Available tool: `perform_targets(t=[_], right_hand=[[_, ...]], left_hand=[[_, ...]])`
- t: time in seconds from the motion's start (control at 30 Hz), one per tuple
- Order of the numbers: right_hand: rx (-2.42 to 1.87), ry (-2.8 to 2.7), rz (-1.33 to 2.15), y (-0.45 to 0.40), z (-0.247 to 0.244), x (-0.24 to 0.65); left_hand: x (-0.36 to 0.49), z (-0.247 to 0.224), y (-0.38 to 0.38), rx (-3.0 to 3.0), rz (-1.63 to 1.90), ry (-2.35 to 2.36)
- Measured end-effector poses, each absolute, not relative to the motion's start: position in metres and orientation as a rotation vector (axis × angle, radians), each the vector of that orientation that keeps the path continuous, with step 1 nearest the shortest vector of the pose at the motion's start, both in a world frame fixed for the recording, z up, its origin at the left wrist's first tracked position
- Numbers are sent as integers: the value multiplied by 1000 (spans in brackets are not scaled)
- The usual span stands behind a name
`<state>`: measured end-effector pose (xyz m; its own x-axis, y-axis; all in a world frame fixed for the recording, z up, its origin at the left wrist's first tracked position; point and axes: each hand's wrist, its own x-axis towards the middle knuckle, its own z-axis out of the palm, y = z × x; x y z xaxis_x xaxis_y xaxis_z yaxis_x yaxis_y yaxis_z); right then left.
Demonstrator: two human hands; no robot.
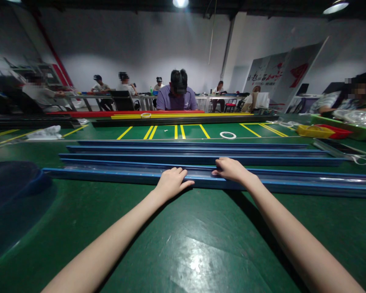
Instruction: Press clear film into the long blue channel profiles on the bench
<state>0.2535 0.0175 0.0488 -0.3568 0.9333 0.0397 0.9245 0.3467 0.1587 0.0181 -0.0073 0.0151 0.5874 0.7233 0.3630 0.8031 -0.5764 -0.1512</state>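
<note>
A long blue channel strip (110, 174) lies across the green table in front of me, nearest of several similar ones. My left hand (172, 181) rests over its near wall. The fingers bend over the top edge into the channel, and the thumb stretches along the front face, gripping that wall. To the right, my right hand (230, 169) is over the same strip with its fingers curled and thumb and fingertips close together inside the channel. Whatever those fingertips hold, if anything, is too small or hidden to make out.
Behind it lie more blue strips (201, 159). Farther off are black strips (186, 121), a yellow strip (183, 116) and a white ring (227, 135). A dark blue rounded object (12, 191) sits left; a phone-like device (338, 147) and yellow tray (315, 131) right. A person (177, 97) sits opposite.
</note>
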Motion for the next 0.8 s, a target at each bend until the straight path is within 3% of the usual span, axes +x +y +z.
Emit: perform_targets(t=[0.8], right_hand=[[1777,2502,183,13,54,251]], left_hand=[[18,13,-6,-2526,-413,-1234]])
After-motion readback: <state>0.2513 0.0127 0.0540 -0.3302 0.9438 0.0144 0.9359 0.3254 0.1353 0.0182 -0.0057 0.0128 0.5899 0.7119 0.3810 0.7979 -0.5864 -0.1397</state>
